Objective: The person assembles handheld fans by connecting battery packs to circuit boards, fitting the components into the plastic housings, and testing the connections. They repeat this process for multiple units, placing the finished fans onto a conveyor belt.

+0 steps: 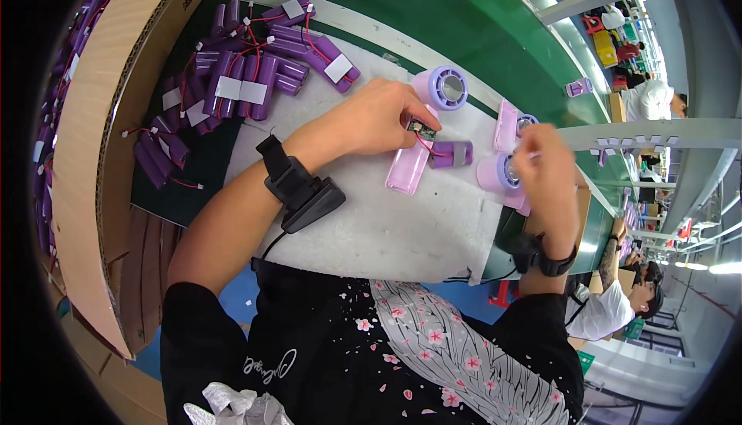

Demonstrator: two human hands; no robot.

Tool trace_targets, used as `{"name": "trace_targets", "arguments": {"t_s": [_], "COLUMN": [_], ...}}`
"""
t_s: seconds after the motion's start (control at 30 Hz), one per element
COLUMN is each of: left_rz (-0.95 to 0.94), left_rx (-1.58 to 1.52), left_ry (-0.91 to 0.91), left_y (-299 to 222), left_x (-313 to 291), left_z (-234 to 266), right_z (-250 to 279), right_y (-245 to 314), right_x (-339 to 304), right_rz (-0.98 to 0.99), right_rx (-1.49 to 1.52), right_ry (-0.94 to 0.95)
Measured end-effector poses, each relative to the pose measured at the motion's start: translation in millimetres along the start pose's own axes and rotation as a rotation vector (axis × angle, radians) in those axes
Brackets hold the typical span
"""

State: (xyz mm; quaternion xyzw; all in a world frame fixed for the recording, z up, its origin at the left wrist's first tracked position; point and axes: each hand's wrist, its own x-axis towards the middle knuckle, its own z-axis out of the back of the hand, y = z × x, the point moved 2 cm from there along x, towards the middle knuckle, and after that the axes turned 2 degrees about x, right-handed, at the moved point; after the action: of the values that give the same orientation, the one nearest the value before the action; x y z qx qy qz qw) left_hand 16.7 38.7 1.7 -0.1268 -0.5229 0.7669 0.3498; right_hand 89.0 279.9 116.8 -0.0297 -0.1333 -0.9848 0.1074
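Observation:
My left hand [379,118] is closed at the neck of a light purple handheld fan [407,168], its fingertips by a small green circuit board [421,129]. The round fan head [447,88] points away from me and the handle's inside faces up. Red wires run from the board to a purple battery pack [451,154] lying right of the handle. Blurred by motion, my right hand [546,164] hovers over a second fan [498,172] on the right; its fingers do not show clearly. Another pink-purple fan casing [506,125] lies just beyond it.
Many purple battery packs [247,85] with wires are heaped at the left, beside a cardboard box [116,154] holding more. A white foam mat [371,232] covers the work surface. Beyond it runs a green conveyor belt [402,8] carrying fan parts. Co-workers sit at the far right.

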Motion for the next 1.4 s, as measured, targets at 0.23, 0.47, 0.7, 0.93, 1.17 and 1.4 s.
{"name": "trace_targets", "arguments": {"t_s": [0.23,0.47,0.7,0.93,1.17,1.4], "left_rz": [0.012,-0.023,0.011,-0.016,0.000,-0.088], "left_rx": [-0.005,0.001,-0.013,-0.014,-0.007,0.071], "left_ry": [0.000,-0.004,0.014,-0.001,0.024,-0.026], "left_y": [0.5,2.0,-1.2,0.7,0.0,-7.3], "left_x": [-4.2,-2.4,-5.3,-5.1,-5.3,-7.2], "left_z": [0.7,-0.2,5.6,5.7,5.8,6.7], "right_z": [-16.8,-69.5,-70.3,-67.6,-58.8,-60.2], "right_y": [15.1,39.8,44.6,39.2,49.0,52.0], "right_x": [6.8,-1.3,-0.2,-2.8,-14.8,-21.4], "right_rz": [-0.153,0.188,0.319,0.170,-0.447,-0.301], "right_rx": [0.133,0.170,0.184,0.362,1.313,1.501], "right_ry": [-0.132,0.139,0.092,0.342,0.510,0.553]}}
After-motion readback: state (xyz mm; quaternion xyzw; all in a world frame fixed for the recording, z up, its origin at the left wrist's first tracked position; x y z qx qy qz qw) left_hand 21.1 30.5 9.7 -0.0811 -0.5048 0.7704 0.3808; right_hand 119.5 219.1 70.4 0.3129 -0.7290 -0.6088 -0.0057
